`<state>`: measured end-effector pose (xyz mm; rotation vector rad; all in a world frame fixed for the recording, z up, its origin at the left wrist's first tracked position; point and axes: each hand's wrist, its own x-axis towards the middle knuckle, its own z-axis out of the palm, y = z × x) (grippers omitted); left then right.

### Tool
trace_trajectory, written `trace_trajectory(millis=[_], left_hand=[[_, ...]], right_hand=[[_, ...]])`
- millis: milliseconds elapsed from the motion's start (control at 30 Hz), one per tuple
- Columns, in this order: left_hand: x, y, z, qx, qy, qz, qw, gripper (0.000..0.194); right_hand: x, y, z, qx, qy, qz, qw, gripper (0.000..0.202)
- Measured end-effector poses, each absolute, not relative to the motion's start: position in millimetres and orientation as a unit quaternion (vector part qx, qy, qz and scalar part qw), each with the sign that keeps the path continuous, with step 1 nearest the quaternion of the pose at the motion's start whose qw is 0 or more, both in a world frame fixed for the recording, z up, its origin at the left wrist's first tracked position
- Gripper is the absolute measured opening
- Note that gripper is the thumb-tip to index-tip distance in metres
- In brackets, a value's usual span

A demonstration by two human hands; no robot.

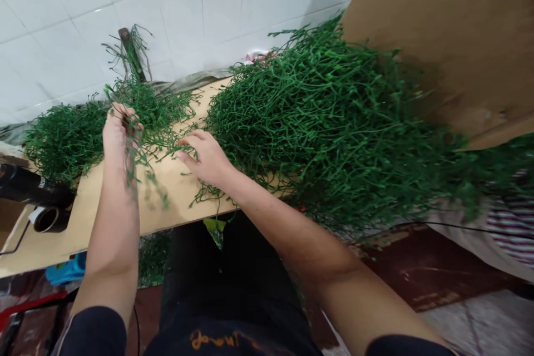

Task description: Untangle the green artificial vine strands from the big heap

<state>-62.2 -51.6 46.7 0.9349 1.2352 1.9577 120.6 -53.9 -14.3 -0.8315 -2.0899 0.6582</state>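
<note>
Curled fingers of the left hand (123, 125) close loosely around a few thin green stems (130, 164), whose ends trail down past the wrist. Just to its right, the right hand (206, 157) is spread — thumb apart from bent fingers — with its tips beside stray stems (161, 142) lying between the two hands; whether they touch one, I cannot tell. Such stems look very light and springy, easy to bend and apt to tangle at their knobbed tips; a soft pinch on the bare length, away from the tips, seems the safest hold, since a hard tug might snap one or drag its neighbours along. Under both hands lies a tan board (179, 203). Close against the right hand and stretching off to its right is a large heap (317, 111) of the same stems; a smaller heap (67, 139) sits left of the left hand, and a clump (161, 103) just beyond it. Well right of the grip, a cardboard sheet (446, 39) overhangs the large heap. Beyond the left hand stands a brown bar (125, 37), stems around it, before the white tiled wall (175, 11).
</note>
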Motion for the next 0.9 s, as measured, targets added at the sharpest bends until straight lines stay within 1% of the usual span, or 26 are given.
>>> trace_trajectory(millis=[67, 133, 200, 267, 367, 433, 500, 600, 633, 733, 900], left_hand=[[-41.8, -50.2, 43.4, 0.332, 0.458, 0.744, 0.356, 0.030], [-27.1, -48.1, 39.3, 0.336, 0.444, 0.736, 0.384, 0.032], [-19.7, -46.5, 35.5, 0.350, 0.431, 0.727, 0.405, 0.031], [-17.9, -45.4, 32.7, 0.345, 0.426, 0.721, 0.423, 0.030], [-18.6, -43.1, 29.4, 0.335, 0.431, 0.716, 0.434, 0.029], [-18.0, -40.2, 27.0, 0.343, 0.436, 0.721, 0.414, 0.028], [-16.1, -37.4, 24.8, 0.360, 0.450, 0.723, 0.382, 0.027], [-13.3, -36.4, 23.1, 0.397, 0.475, 0.707, 0.342, 0.029], [-12.8, -36.9, 22.9, 0.407, 0.477, 0.701, 0.339, 0.030], [-11.9, -38.0, 21.3, 0.403, 0.472, 0.697, 0.359, 0.032], [-6.8, -25.7, 10.4, 0.344, 0.455, 0.719, 0.396, 0.028]], right_hand=[[110.5, -55.9, -9.0, -0.313, -0.832, 0.229, 0.398, 0.033], [100.7, -55.7, -9.0, -0.302, -0.840, 0.226, 0.389, 0.030], [95.0, -52.5, -12.9, -0.308, -0.830, 0.243, 0.396, 0.026], [95.5, -47.3, -17.1, -0.321, -0.799, 0.278, 0.425, 0.023], [104.3, -39.5, -17.4, -0.320, -0.752, 0.325, 0.477, 0.031], [109.3, -36.7, -14.1, -0.305, -0.744, 0.328, 0.496, 0.038], [110.2, -36.4, -11.5, -0.271, -0.760, 0.329, 0.491, 0.037], [106.3, -40.2, -14.6, -0.211, -0.786, 0.376, 0.444, 0.015], [105.3, -42.3, -17.6, -0.211, -0.782, 0.394, 0.434, 0.015], [107.3, -49.3, -28.1, -0.250, -0.758, 0.415, 0.437, 0.030], [117.8, -60.4, -33.8, -0.265, -0.733, 0.436, 0.450, 0.032]])
